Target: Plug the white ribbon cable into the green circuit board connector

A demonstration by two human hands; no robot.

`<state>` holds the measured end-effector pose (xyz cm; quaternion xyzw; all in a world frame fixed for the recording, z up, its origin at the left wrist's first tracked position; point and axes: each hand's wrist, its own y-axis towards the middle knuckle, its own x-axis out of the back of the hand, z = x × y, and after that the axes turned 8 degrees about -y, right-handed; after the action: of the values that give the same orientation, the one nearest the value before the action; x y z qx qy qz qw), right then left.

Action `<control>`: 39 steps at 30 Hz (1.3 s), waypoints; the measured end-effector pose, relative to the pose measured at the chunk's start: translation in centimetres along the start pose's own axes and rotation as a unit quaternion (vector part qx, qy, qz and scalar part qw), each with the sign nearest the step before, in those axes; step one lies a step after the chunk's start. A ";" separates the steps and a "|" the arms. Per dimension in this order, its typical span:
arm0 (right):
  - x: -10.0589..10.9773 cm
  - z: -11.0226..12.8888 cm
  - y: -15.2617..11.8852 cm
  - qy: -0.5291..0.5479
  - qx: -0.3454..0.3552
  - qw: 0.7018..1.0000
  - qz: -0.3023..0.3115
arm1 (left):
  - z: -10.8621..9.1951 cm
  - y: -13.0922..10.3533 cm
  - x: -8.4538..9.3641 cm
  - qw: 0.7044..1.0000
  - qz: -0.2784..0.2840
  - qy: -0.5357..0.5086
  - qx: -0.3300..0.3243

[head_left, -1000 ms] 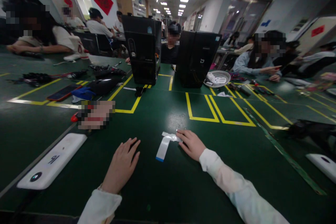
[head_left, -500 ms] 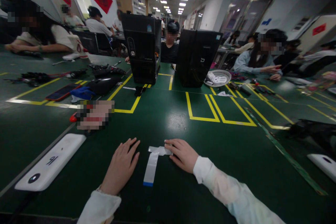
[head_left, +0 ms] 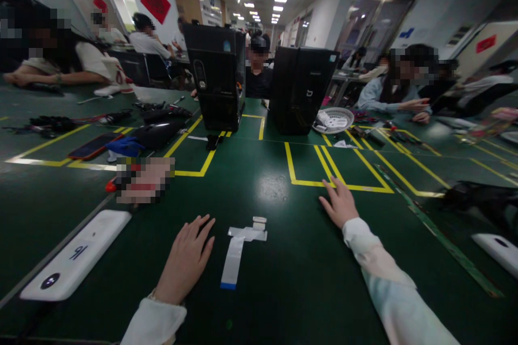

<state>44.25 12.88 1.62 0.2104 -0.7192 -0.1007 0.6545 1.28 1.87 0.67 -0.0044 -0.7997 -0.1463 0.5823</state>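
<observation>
Rests the open left hand on the dark green tabletop, with fingers loosely spread, near a flat, bent white ribbon cable with a blue end, lying between both hands. Extends the right hand farther out, spread wide, at yellow tape lines, contact unclear. Beyond, faces two black computer towers.

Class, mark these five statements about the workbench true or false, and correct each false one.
1. The ribbon cable lies to the right of the left hand. True.
2. The right hand is gripping the cable. False: it is apart from the cable, by the yellow tape.
3. The cable's near end is blue. True.
4. The left black tower stands upright. True.
5. The white basket is left of both towers. False: it is right of them.
</observation>
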 end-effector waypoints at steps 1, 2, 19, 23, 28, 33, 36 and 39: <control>-0.3 -2.0 -0.2 -0.025 -0.067 0.997 0.009 | 0.0 0.0 0.0 1.000 -0.001 -0.001 -0.001; -0.5 -3.9 -0.6 -0.045 -0.124 0.991 0.020 | 0.0 0.0 0.0 1.000 0.000 -0.002 -0.002; 0.5 -16.9 -6.8 -0.050 -0.463 0.875 0.133 | 0.1 -0.1 0.1 1.000 0.013 -0.008 0.007; 0.5 -17.2 -6.8 -0.050 -0.440 0.883 0.157 | 0.1 -0.1 0.1 1.000 0.009 -0.015 0.010; 0.4 -16.9 -7.9 -0.035 -0.373 0.911 0.175 | -0.1 -0.1 0.2 1.000 0.006 -0.007 0.007; 0.2 -16.0 -10.5 -0.005 -0.248 0.960 0.132 | -0.2 0.0 0.2 1.000 -0.003 -0.003 -0.007; 0.3 -15.7 -12.3 0.030 -0.175 0.981 0.083 | -0.1 -0.1 0.1 1.000 -0.004 -0.002 -0.005; 0.7 -15.7 -13.7 0.054 -0.158 0.984 0.068 | -0.1 -0.1 0.2 1.000 0.001 -0.002 0.000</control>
<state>61.95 2.38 -1.54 0.0595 -0.6707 -0.1568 0.7225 1.31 1.68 0.84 -0.0049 -0.8007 -0.1458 0.5811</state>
